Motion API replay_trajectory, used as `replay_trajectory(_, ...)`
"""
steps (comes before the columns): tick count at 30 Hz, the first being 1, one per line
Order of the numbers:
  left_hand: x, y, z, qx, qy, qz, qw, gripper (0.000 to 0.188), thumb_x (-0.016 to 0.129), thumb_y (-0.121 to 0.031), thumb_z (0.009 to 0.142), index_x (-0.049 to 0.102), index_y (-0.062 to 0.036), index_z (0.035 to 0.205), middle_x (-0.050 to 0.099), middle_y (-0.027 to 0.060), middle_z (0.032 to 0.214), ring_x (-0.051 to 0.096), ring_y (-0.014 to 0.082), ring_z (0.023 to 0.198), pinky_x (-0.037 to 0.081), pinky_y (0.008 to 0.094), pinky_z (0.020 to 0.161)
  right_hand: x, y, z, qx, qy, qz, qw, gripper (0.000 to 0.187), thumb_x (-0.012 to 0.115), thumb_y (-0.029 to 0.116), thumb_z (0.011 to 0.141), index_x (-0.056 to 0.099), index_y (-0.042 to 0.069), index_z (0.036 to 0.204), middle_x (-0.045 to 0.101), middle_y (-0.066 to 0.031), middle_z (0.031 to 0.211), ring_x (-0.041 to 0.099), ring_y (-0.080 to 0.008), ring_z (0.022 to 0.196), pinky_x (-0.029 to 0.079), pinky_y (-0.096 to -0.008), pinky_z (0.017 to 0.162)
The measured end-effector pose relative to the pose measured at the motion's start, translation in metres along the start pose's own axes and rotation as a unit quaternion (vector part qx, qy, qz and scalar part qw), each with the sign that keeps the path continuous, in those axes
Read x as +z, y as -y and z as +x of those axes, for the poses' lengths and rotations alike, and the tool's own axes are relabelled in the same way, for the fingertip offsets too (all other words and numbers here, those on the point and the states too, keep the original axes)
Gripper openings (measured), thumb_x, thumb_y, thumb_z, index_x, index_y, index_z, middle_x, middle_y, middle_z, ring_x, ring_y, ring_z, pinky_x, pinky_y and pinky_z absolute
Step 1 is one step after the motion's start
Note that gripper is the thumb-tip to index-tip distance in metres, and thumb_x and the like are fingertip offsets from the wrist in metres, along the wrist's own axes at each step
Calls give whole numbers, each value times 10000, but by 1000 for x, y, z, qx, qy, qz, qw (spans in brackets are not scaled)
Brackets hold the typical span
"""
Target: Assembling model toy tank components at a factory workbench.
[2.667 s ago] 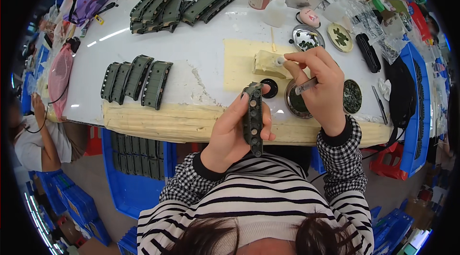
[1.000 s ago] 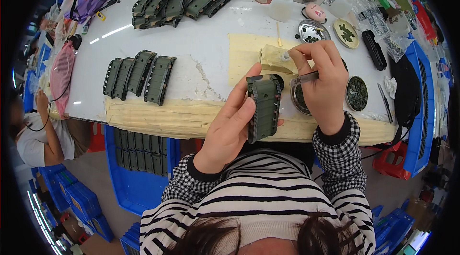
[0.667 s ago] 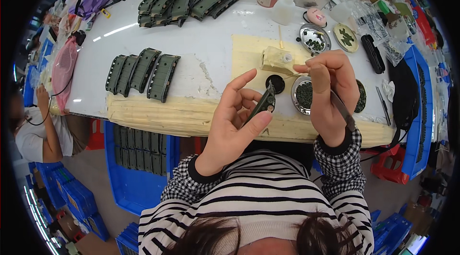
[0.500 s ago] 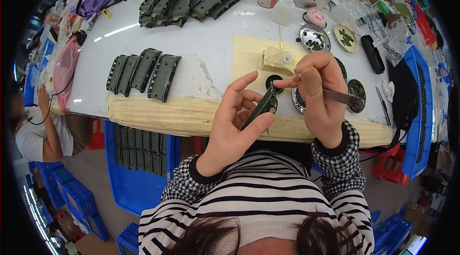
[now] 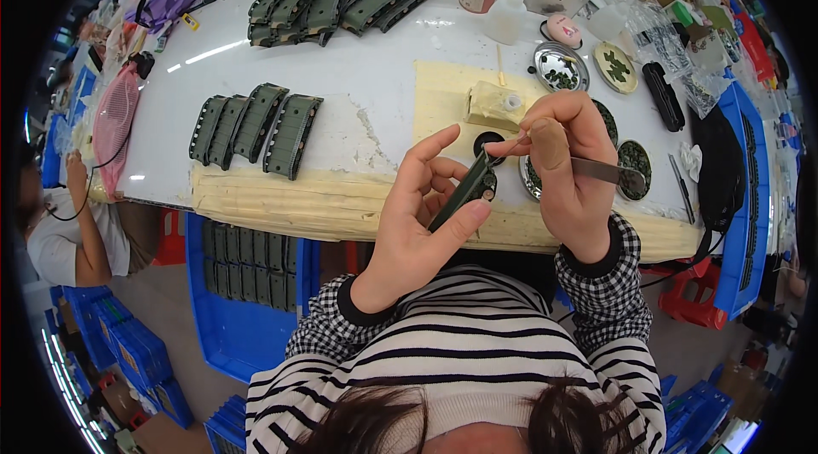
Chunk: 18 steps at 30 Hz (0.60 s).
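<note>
The left hand (image 5: pixel 417 224) holds a dark green track piece (image 5: pixel 464 190) edge-on above the near edge of the tabletop (image 5: pixel 366 96), thumb along its lower side and the fingers (image 5: pixel 426 156) spread loosely behind it, closed only enough to pinch. The piece looks like moulded plastic: light, stiff, narrow and long, with small round wheels at the end that faces the right hand. It will probably not bend, but its thin details may snap under a hard squeeze, so the flat long sides, where the thumb sits now, seem the safe place to take hold.

The right hand (image 5: pixel 571 173) is closed on a slim metal tool (image 5: pixel 609 171), likely tweezers, gripped between thumb and forefinger with the shaft running out toward the right edge of the tabletop. Its tip meets the upper end of the track piece; what it carries there is too small to tell.

Just beyond the hands lie a pale yellow mat (image 5: pixel 443 100) with a small yellowish block (image 5: pixel 492 104) on it and round metal dishes (image 5: pixel 558 69) of tiny green parts. Toward the left edge a row of finished track pieces (image 5: pixel 256 126) lies side by side, and another batch (image 5: pixel 332 2) lies at the far edge. A blue crate (image 5: pixel 247 283) of more pieces stands under the near edge.
</note>
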<state>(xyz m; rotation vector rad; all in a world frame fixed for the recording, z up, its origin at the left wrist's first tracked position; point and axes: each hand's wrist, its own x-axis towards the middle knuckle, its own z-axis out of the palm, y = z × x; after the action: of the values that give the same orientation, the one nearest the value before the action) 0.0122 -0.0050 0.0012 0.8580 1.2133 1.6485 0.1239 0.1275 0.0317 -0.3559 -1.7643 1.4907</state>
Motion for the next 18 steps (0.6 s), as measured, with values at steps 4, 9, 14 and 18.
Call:
replay_trajectory(4,0,-1,1,-2,4,4,1000,673,651,-55,860,273,-16,1415,525,68,1025,519,84,848,456,230,755,0,-2,1,-11,-16,11,1000,185,521,152,969,496,-31,965,561,-63,872,649,-122,730,532,-218,644)
replay_trajectory(9,-5,8,3,-4,44,-91,995,641,612,-226,914,289,10,1415,534,109,1183,544,160,1033,448,287,895,-16,-9,19,-87,-103,-172,976,91,569,70,927,556,-20,919,566,-50,805,596,-115,648,512,-236,579)
replay_trajectory(14,-22,27,0,14,125,-120,985,571,471,-306,983,305,40,1405,421,256,1383,482,337,1244,386,417,1031,-14,-12,23,-111,-75,-420,898,72,640,31,830,593,29,883,555,-87,814,578,-253,604,470,-313,530)
replay_trajectory(18,-25,28,-2,19,146,-122,982,575,425,-348,992,313,40,1401,411,284,1381,460,375,1259,367,450,1044,-16,-14,20,-77,-34,-446,891,84,647,66,839,607,47,910,554,-79,824,598,-264,623,464,-331,538)
